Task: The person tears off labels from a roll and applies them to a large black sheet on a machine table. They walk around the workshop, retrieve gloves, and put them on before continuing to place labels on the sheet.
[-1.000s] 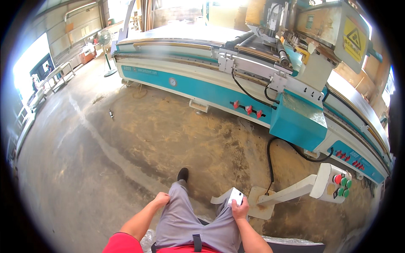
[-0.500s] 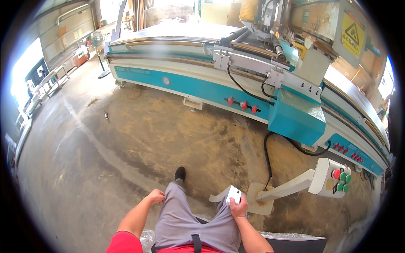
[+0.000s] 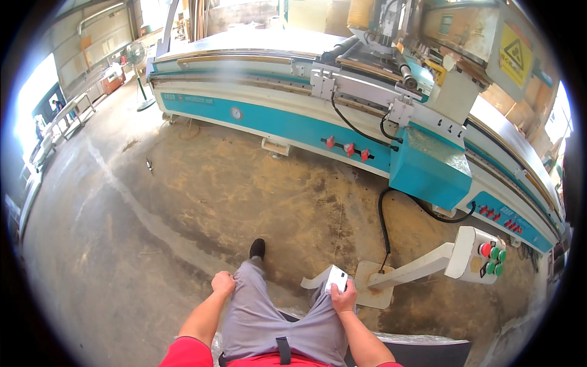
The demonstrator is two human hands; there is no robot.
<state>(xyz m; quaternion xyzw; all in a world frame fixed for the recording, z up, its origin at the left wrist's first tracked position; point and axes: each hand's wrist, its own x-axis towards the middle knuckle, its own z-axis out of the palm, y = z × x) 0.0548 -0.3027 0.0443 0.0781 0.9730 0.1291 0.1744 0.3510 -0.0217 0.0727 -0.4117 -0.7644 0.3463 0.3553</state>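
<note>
My right hand (image 3: 344, 297) is closed round a flat white handheld device (image 3: 337, 278) with a small dark patch, held over my right thigh. It looks like a phone, but its kind is not certain. My left hand (image 3: 224, 283) is closed at the outer side of my left knee, its fingers pinching the cloth of my grey trousers (image 3: 257, 309). I am seated, with a dark shoe (image 3: 257, 248) showing beyond the left knee.
A long teal and white cutting machine (image 3: 281, 134) spans the space ahead, with red valve knobs (image 3: 348, 148). At right, a control box (image 3: 477, 255) with red and green buttons stands on a slanted post. A green fan (image 3: 138, 67) is far left; a small tool (image 3: 149, 164) lies on the floor.
My left hand has moved slightly up and inward against the trouser knee. The right hand still holds the white device. The whole view has shifted a little.
</note>
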